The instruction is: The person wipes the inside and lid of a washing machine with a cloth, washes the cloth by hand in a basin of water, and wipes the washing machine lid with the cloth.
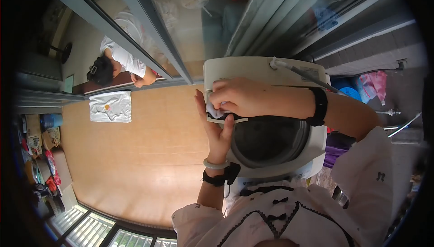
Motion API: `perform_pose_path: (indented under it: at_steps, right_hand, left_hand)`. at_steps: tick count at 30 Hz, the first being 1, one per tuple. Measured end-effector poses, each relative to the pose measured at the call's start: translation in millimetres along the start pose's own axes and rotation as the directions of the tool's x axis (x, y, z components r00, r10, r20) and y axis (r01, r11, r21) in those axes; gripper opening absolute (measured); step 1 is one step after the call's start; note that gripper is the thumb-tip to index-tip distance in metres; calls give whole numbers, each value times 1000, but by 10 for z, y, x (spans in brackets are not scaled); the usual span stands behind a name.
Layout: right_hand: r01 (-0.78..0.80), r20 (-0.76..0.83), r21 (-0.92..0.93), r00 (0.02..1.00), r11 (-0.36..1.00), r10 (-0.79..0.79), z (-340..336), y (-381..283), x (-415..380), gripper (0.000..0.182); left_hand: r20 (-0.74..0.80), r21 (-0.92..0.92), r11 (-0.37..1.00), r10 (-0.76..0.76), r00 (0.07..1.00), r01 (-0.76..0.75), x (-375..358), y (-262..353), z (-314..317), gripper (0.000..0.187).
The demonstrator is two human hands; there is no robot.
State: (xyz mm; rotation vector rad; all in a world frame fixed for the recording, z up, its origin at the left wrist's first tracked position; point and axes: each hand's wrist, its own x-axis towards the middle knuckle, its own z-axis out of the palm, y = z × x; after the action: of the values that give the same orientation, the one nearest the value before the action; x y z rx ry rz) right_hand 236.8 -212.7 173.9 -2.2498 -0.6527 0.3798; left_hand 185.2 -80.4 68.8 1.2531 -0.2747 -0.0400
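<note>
A white top-loading washing machine [311,159] with a dark see-through lid [269,143] stands in front of me. At its left corner, my left hand [217,131] has the thumb on a narrow pale-rimmed dark part [242,120], its fingers stretched along the outer side. My right hand [235,97] reaches across the machine from the right. Its fingers are curled down and closed on a light greyish cloth [216,112] at that same corner. Part of the cloth is hidden under the fingers.
A hose [300,73] runs over the machine's back panel. Behind it are glass sliding doors [149,25]; another person [126,50] bends there. A white mat [110,106] lies on the tan floor [135,156]. Boxes and bags [43,147] line the left; a blue bucket [350,94] stands right.
</note>
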Motion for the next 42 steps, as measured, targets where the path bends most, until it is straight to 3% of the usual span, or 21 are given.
perform_pose_path:
  at_steps: [5,8,11,13,15,17,18,20,21,23,25,29,30,32,35,37,42]
  right_hand:
    - [75,-75,87,995,993,-69,185,99,148,7]
    - [91,-69,153,994,984,-81,98,194,162,6]
    - [-32,48,58,998,998,29,-90,218,66,8]
    - [-13,97,57,995,998,8,-234,305,-142,7]
    - [-214,262,47,945,976,195,-422,377,-429,5]
    - [-212,232,76,954,974,190,-490,519,-818,4]
    - [-221,242,61,949,973,200,-597,534,-969,4]
    - [-249,232,-270,920,930,314,-804,500,-1182,7]
    - [-260,233,-272,916,927,326,-838,430,-1192,7]
    - [-257,-138,104,953,961,270,-858,247,-1090,11]
    - [-206,-214,200,945,958,248,-776,67,-872,14]
    - [38,-161,-101,986,994,-54,-273,12,-540,11]
    - [39,-167,-97,984,995,-55,-170,36,-523,11]
    - [-38,-30,-105,999,994,35,-23,96,-514,5]
    - [11,-30,-156,999,988,-16,-147,169,-748,2]
    - [26,-4,-208,1000,978,-28,-295,189,-996,3]
    - [-240,57,-219,964,946,258,-496,130,-1368,4]
  left_hand:
    - [4,38,999,-26,1000,26,-43,-20,-48,70]
    - [45,14,1000,-26,999,25,35,-27,-61,73]
    - [12,-1,1000,28,1000,-28,73,-11,-23,78]
    - [26,26,1000,12,1000,-12,48,11,-58,80]
    - [30,41,999,-7,1000,6,-13,34,-84,82]
    - [46,58,998,-4,999,2,-45,40,-105,81]
    - [37,40,999,-4,999,2,-51,31,-114,81]
    - [56,73,997,-10,998,6,-68,5,-137,84]
    - [52,53,999,-13,999,11,-45,36,-111,83]
    - [54,24,999,-32,998,31,-50,35,-97,83]
    - [51,6,1000,-31,998,31,-26,27,-88,81]
    - [74,-44,996,-68,995,71,-26,126,-51,80]
    - [61,-24,998,-56,997,58,-30,122,-51,79]
    - [53,6,999,-44,998,44,-19,100,-71,78]
    - [43,103,995,-11,999,6,-22,74,-93,77]
    - [64,179,983,38,997,-49,13,101,-69,67]
    - [11,106,994,3,1000,-4,26,78,-67,74]
